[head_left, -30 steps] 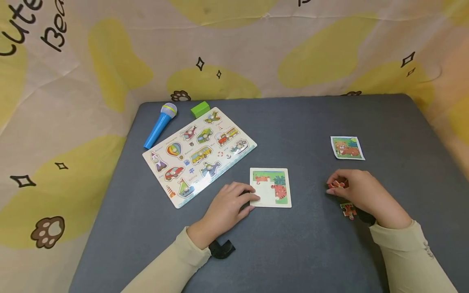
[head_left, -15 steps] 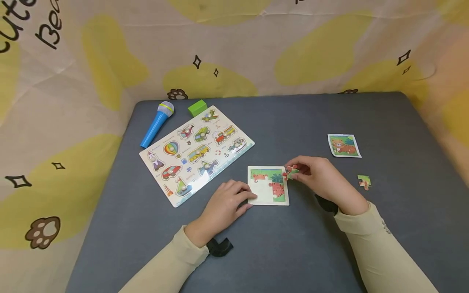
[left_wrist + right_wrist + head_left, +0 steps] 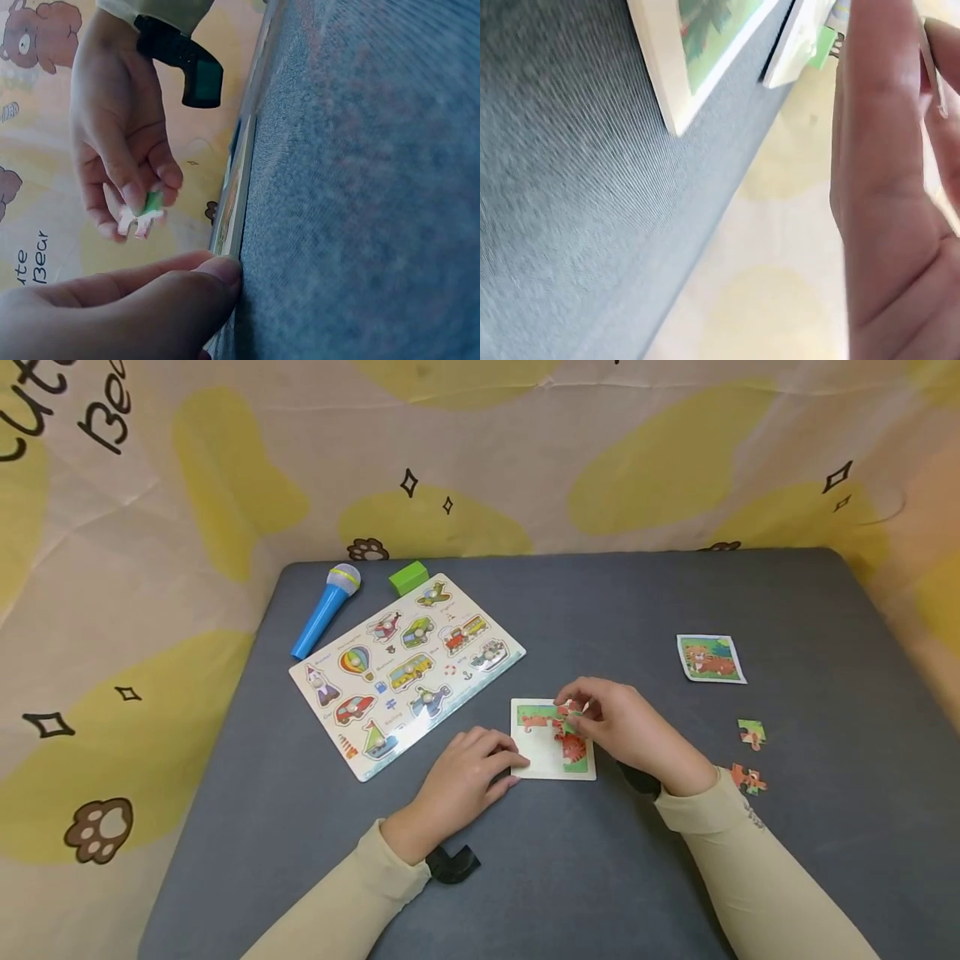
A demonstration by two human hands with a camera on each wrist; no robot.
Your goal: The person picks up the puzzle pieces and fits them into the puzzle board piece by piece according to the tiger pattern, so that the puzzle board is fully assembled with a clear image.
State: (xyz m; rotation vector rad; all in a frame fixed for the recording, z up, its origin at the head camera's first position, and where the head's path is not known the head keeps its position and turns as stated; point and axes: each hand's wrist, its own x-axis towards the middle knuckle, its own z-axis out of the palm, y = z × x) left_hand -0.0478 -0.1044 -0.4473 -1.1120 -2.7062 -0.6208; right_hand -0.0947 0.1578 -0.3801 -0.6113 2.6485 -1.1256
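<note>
A small square jigsaw board (image 3: 542, 760) lies on the grey table, partly filled with pieces of a tiger picture. My left hand (image 3: 468, 781) holds its lower left corner, index finger on top and thumb at the near edge. Over the board's upper right part, my right hand (image 3: 633, 731) pinches a red and green jigsaw piece (image 3: 146, 216); the left wrist view shows it between thumb and fingers. In the right wrist view, fingers hide most of that piece. Two loose jigsaw pieces, one green and orange (image 3: 752, 733), one mostly orange (image 3: 748, 779), lie to the right.
A small tiger picture card (image 3: 711, 658) lies at the right. Left of the jigsaw board is a larger vehicle puzzle board (image 3: 408, 677). Behind it are a blue toy microphone (image 3: 324, 614) and a green block (image 3: 409, 577). A patterned cloth (image 3: 480, 452) hangs behind the table.
My right hand has moved left from the loose pieces to above the jigsaw board, carrying a piece. My left hand has stayed at the board's corner.
</note>
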